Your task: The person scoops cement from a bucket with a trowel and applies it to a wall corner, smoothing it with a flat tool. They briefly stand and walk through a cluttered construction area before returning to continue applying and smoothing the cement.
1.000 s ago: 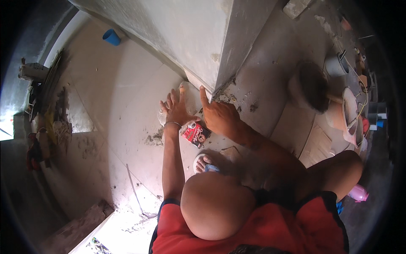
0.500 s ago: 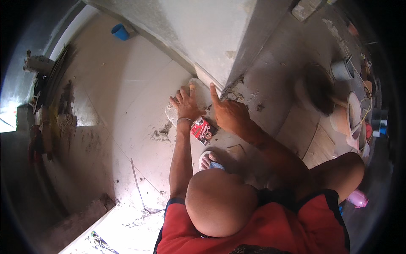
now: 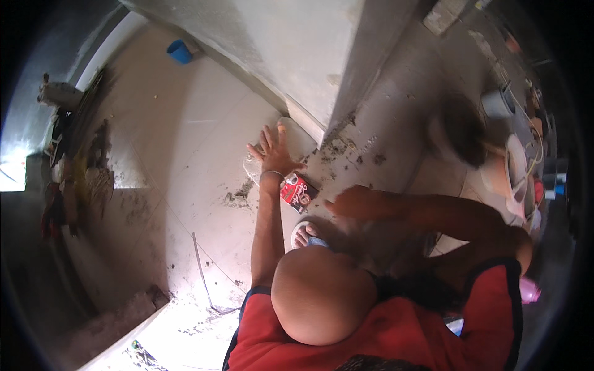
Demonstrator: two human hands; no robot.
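My left hand is open, fingers spread flat and low by the wall corner. Part of a pale, rounded shape shows around it; I cannot make out what it is. A thin band circles that wrist. Beside the wrist lies a red carton on the dusty tiled floor. My right hand is right of the carton, pointing left, apart from the wall. It is dark and blurred, so its finger pose is unclear. A pale skirting strip runs along the wall's foot beyond my left hand.
A wall corner juts in from the top. A blue cup stands far left. At right are a dark round pan, a grey bucket and several tubs. Crumbs of mortar lie near the corner. My sandalled foot is close by.
My right hand has drawn back from the skirting strip at the wall corner, toward me and to the right, its elbow swinging outward. The left hand stays, with its fingers spread wider.
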